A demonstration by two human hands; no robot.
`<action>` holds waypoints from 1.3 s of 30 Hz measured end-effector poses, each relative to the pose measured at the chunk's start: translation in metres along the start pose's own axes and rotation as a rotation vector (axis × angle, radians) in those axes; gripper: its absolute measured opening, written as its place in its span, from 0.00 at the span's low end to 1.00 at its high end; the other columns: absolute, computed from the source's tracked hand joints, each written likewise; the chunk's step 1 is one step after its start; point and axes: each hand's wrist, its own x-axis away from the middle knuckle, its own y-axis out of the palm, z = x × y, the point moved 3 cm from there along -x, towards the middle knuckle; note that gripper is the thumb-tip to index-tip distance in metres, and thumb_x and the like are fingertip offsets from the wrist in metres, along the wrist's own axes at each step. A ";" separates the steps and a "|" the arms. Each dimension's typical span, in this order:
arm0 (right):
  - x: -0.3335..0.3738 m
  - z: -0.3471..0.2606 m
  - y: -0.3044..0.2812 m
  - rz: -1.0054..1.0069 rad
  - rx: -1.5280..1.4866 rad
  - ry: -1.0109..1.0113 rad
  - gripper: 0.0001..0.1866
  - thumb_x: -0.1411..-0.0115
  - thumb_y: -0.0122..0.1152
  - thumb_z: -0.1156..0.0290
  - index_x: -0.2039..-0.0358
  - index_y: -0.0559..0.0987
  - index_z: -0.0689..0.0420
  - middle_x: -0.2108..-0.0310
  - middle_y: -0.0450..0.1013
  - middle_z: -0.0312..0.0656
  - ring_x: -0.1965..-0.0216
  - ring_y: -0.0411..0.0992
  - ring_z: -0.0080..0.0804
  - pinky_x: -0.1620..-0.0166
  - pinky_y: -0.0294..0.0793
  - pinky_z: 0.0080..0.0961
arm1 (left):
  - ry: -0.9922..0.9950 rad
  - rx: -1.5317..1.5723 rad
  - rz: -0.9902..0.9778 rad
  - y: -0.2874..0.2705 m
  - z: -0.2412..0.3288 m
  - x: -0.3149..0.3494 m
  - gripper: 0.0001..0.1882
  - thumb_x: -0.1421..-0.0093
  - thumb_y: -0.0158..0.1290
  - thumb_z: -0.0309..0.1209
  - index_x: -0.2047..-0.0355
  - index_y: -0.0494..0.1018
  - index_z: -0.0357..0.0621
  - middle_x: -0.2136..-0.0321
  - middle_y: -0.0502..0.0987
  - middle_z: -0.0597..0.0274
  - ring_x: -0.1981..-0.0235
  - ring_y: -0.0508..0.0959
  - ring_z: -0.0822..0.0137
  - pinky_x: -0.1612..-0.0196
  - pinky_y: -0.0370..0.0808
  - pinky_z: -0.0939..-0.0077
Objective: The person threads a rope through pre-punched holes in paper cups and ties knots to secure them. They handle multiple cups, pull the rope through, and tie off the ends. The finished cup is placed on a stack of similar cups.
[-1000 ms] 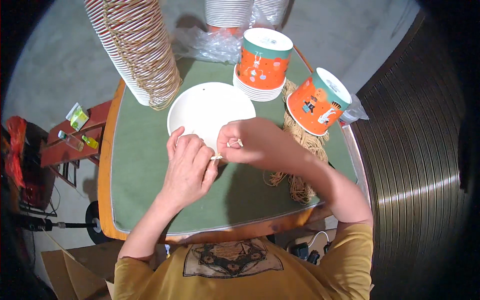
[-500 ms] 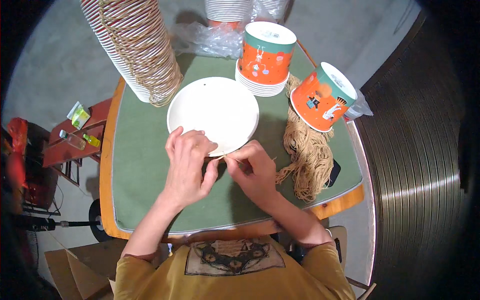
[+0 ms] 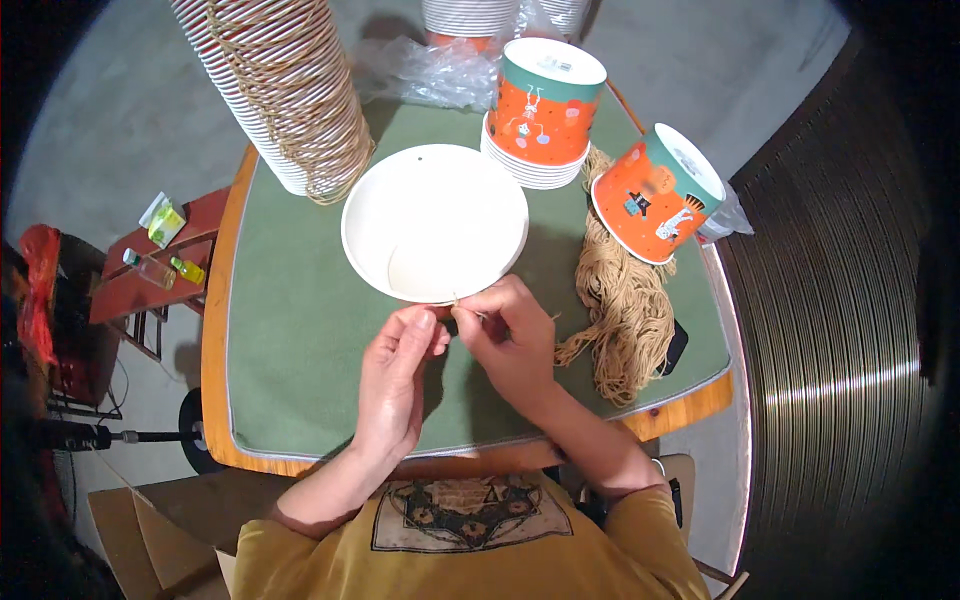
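A round white paper bucket [image 3: 440, 225] stands with its open mouth up in the middle of the green-covered table. A small dark hole shows in its wall at the far side. At the near rim, my right hand [image 3: 508, 330] pinches the end of a thin tan cord [image 3: 456, 297] between thumb and fingertips. Beside it, my left hand [image 3: 395, 365] is closed just below the near rim, thumb pressed to curled fingers. What those fingers hold, if anything, is too small to make out.
A tall stack of nested white buckets with tan cord handles [image 3: 290, 90] leans at the far left. Upside-down orange and green buckets [image 3: 545, 110] stand at the far right, one [image 3: 655, 195] resting on a tan cord bundle [image 3: 625, 330]. Clear plastic wrap [image 3: 430, 70] lies behind.
My left hand has come out from over the bucket's rim and dropped below it, turning thumb-up with fingers curled. My right hand stays pinching at the near rim. The view has shifted slightly.
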 end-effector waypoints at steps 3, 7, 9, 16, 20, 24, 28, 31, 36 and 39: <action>-0.001 0.000 -0.001 -0.014 0.020 -0.045 0.07 0.44 0.64 0.78 0.66 0.75 0.56 0.68 0.74 0.39 0.71 0.76 0.27 0.74 0.76 0.21 | -0.151 0.098 -0.006 0.002 0.003 0.000 0.10 0.32 0.51 0.35 0.60 0.73 0.41 0.69 0.73 0.69 0.67 0.69 0.77 0.58 0.67 0.82; 0.000 0.001 0.000 -0.013 0.025 -0.042 0.08 0.45 0.64 0.79 0.65 0.75 0.56 0.68 0.74 0.39 0.70 0.76 0.27 0.74 0.77 0.22 | -0.166 0.153 0.053 0.009 0.009 0.004 0.08 0.33 0.51 0.34 0.63 0.73 0.42 0.71 0.73 0.70 0.68 0.69 0.77 0.58 0.67 0.82; 0.001 0.000 0.000 -0.017 0.016 -0.047 0.09 0.45 0.64 0.79 0.65 0.75 0.55 0.68 0.74 0.39 0.71 0.75 0.27 0.74 0.77 0.22 | -0.143 0.170 0.057 0.009 0.008 0.004 0.07 0.33 0.51 0.33 0.63 0.73 0.42 0.71 0.73 0.70 0.68 0.69 0.77 0.58 0.67 0.82; 0.001 0.002 0.000 -0.023 0.026 -0.071 0.11 0.47 0.65 0.80 0.65 0.74 0.55 0.69 0.74 0.39 0.71 0.75 0.28 0.74 0.77 0.22 | -0.090 0.200 0.074 0.010 0.003 0.006 0.07 0.33 0.51 0.33 0.62 0.72 0.43 0.70 0.72 0.69 0.67 0.69 0.76 0.57 0.67 0.80; 0.002 0.004 0.001 -0.013 0.055 -0.096 0.11 0.47 0.65 0.79 0.65 0.74 0.55 0.69 0.75 0.38 0.71 0.75 0.29 0.74 0.78 0.23 | -0.091 0.194 0.119 0.021 0.006 0.008 0.08 0.32 0.51 0.34 0.64 0.72 0.43 0.70 0.72 0.69 0.67 0.68 0.77 0.57 0.66 0.79; 0.002 0.003 0.001 -0.007 0.070 -0.124 0.11 0.47 0.66 0.80 0.65 0.74 0.55 0.69 0.75 0.38 0.71 0.76 0.30 0.74 0.78 0.23 | -0.037 0.135 0.066 0.016 0.002 0.003 0.08 0.32 0.51 0.35 0.65 0.71 0.44 0.71 0.71 0.69 0.68 0.68 0.77 0.58 0.66 0.80; 0.001 0.003 0.001 0.011 0.090 -0.132 0.12 0.48 0.66 0.80 0.66 0.74 0.55 0.70 0.75 0.38 0.71 0.76 0.30 0.75 0.78 0.23 | -0.021 0.120 0.083 0.017 0.001 0.004 0.08 0.32 0.51 0.34 0.66 0.71 0.43 0.72 0.71 0.69 0.69 0.68 0.77 0.59 0.66 0.80; 0.002 0.003 0.002 -0.003 0.073 -0.127 0.12 0.48 0.66 0.80 0.66 0.73 0.55 0.70 0.74 0.38 0.71 0.76 0.30 0.75 0.78 0.23 | -0.010 0.140 0.084 0.015 -0.001 0.004 0.07 0.32 0.49 0.32 0.67 0.70 0.43 0.73 0.71 0.69 0.69 0.68 0.77 0.59 0.66 0.80; 0.002 0.002 0.002 -0.019 0.078 -0.128 0.11 0.47 0.66 0.79 0.66 0.73 0.55 0.71 0.74 0.38 0.71 0.76 0.30 0.75 0.78 0.23 | -0.013 0.168 0.095 0.017 -0.004 0.005 0.06 0.32 0.47 0.30 0.67 0.70 0.44 0.72 0.71 0.69 0.68 0.68 0.77 0.58 0.66 0.80; 0.002 0.002 0.002 -0.017 0.084 -0.137 0.11 0.47 0.66 0.79 0.66 0.73 0.55 0.70 0.74 0.38 0.71 0.76 0.30 0.75 0.78 0.23 | -0.025 0.192 0.088 0.019 -0.005 0.006 0.05 0.32 0.47 0.30 0.65 0.70 0.43 0.71 0.71 0.69 0.67 0.68 0.77 0.57 0.66 0.80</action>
